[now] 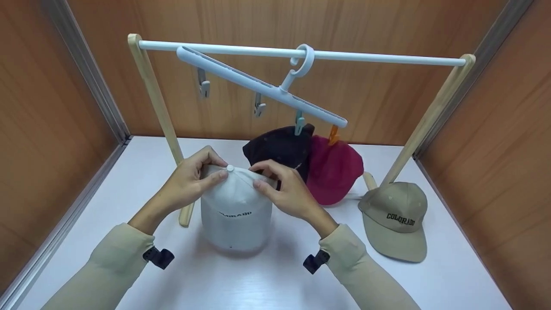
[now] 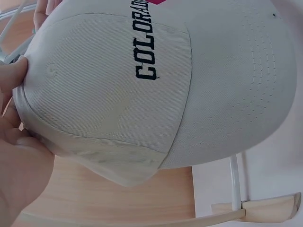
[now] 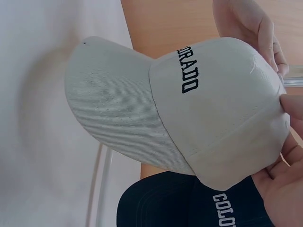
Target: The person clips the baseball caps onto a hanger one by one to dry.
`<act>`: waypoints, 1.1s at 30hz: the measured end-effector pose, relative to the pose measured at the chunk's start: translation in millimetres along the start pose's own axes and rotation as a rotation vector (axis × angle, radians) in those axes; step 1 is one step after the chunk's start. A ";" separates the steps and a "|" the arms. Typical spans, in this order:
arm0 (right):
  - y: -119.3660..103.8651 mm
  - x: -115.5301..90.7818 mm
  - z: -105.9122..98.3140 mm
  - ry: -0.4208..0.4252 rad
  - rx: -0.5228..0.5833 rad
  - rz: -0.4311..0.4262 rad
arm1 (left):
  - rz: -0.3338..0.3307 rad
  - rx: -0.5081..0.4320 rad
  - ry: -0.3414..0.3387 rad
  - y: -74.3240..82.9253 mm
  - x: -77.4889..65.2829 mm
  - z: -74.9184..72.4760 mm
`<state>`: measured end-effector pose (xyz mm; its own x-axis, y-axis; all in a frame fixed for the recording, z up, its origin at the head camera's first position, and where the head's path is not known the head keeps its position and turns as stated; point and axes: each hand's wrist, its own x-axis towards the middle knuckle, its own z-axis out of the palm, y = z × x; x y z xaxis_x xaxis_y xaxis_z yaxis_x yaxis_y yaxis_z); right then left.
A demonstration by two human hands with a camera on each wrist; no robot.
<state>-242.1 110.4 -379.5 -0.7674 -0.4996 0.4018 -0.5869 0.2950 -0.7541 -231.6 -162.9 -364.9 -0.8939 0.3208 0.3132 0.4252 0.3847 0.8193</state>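
Note:
A white cap [image 1: 236, 198] with dark lettering hangs brim-down between my two hands, in front of the hanger. My left hand [image 1: 193, 174] pinches the crown's left side near the top button, thumb on the near face. On the other side my right hand [image 1: 286, 189] pinches the crown too. In the left wrist view the brim [image 2: 236, 85] stretches away from the hand. The right wrist view shows the thumb and fingers of the right hand [image 3: 284, 184] gripping the cap's edge; some fingers are hidden behind the fabric.
A light blue hanger [image 1: 258, 88] hangs tilted from a white rod [image 1: 379, 57] on wooden legs. Its lower right clips hold a black cap [image 1: 280, 148] and a maroon cap [image 1: 333, 172]. Two grey clips hang bare. A khaki cap [image 1: 396, 215] lies on the white table [image 1: 241, 284], at right.

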 end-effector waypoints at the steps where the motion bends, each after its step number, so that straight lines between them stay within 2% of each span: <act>1: -0.5 0.1 -0.9 0.000 0.002 0.007 | -0.001 0.001 0.003 0.7 0.6 0.8; 15: -11.2 5.3 -15.3 0.034 0.004 0.022 | -0.015 0.016 0.052 16.4 6.0 5.9; 25: -12.0 10.2 -20.4 0.041 -0.016 0.017 | -0.011 0.005 0.079 15.9 11.8 5.5; 33: -14.8 14.7 -25.7 0.074 -0.008 -0.002 | -0.012 -0.030 0.108 22.0 18.1 6.7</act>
<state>-251.4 119.6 -349.1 -0.7829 -0.4386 0.4414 -0.5905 0.3001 -0.7492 -237.5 -142.9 -344.4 -0.9096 0.2203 0.3522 0.4115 0.3614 0.8367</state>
